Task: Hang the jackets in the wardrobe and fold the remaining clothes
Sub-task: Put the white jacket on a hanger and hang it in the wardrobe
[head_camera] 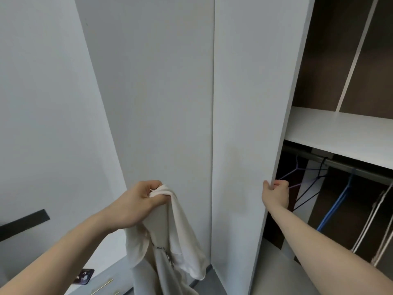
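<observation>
So we've got our left hand [136, 202] bunched tight around the top of a cream-white fabric garment [170, 237], fingers and thumb curled right into the cloth, and the rest of it hangs down loose in front of the closed pale grey wardrobe door [153, 92] on the left. Our right hand [275, 193] is hooked on the far edge of the tall pale grey open wardrobe door [251, 103], thumb on the face we can see and fingers wrapped round behind it, so only the knuckles show. Past that edge, on the right, we can see into the dark brown wardrobe interior [319, 60]: a white shelf [340, 128] with a grey metal hanging rail [350, 167] just under it, and on the rail a purple wire hanger [293, 173], a black wire hanger [314, 188], a blue plastic hanger [333, 207] and a couple of pale hangers [370, 224] further right, partly cut off by the frame. There's a small dark mark on the garment near its inner seam, maybe a tag, but it's too small for us to read. Low on the left a small dark object [84, 276] sits on a pale surface, and we can't make out what it is; same for the black strip [23, 223] on the left wall.
</observation>
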Demonstrator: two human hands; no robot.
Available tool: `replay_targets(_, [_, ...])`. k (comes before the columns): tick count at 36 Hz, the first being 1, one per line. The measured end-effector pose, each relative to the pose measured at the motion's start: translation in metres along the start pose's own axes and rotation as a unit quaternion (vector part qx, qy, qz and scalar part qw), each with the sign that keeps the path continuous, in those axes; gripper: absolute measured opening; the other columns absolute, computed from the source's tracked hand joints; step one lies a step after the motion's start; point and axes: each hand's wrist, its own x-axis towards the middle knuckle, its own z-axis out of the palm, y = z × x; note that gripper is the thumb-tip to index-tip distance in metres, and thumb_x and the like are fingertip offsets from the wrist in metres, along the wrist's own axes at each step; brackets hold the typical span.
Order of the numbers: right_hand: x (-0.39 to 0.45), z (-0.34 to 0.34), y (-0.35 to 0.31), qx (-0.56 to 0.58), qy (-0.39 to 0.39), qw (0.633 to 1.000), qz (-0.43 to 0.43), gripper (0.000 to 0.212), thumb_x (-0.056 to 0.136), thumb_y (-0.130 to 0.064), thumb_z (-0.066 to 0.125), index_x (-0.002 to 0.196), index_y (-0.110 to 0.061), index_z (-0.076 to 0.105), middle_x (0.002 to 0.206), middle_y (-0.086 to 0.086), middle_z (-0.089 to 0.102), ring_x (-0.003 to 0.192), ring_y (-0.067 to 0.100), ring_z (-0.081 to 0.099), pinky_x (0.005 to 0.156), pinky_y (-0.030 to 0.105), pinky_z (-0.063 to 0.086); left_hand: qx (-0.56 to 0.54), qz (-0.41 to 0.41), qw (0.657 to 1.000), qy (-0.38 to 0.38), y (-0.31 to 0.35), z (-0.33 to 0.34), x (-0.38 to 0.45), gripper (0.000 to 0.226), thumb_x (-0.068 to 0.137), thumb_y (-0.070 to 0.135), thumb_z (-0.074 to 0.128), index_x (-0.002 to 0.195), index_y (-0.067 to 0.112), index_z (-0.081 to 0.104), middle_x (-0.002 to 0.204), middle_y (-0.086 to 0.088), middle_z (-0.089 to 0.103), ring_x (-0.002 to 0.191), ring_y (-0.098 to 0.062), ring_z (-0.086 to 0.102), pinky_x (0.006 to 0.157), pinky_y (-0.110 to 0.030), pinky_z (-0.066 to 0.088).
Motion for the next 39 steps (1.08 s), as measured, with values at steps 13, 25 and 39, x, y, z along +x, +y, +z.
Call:
replay_targets(13, [-0.122,0.064,-0.029,-0.072,-0.034,0.992,-0.094,0.02,0.1,-0.029,0.06,0.104,-0.017,0.044,0.105,0.003,0.053,0.084,0.022,0.06,0.066,0.034,0.05,0.016,0.02,0.999,-0.032,-0.015,-0.025,-0.031,0.03,0.091,0.038,0.062,0.076,0.014,0.053,0.068,0.007,0.045,0.064,-0.01,0.044,0.063,-0.031,0.036])
replay_targets(25, [-0.14,0.106,-0.057,-0.185,-0.168,0.947,-0.201,0.029,0.097,-0.039,0.062,0.093,-0.014,0.048,0.094,0.004,0.057,0.085,0.024,0.06,0.068,0.039,0.053,0.011,-0.016,0.999,-0.037,-0.024,-0.033,-0.053,0.027,0.095,0.026,0.066,0.072,0.019,0.055,0.066,0.006,0.046,0.064,-0.014,0.044,0.064,-0.031,0.036])
replay_targets(39, [-0.16,0.189,-0.112,-0.284,-0.252,0.904,-0.194,0.037,0.097,-0.048,0.057,0.085,-0.016,0.07,0.091,0.006,0.072,0.089,0.03,0.068,0.075,0.031,0.051,0.033,-0.044,0.998,-0.02,-0.049,-0.047,-0.049,0.025,0.093,0.025,0.067,0.074,0.013,0.057,0.063,0.009,0.045,0.061,-0.009,0.043,0.061,-0.026,0.036])
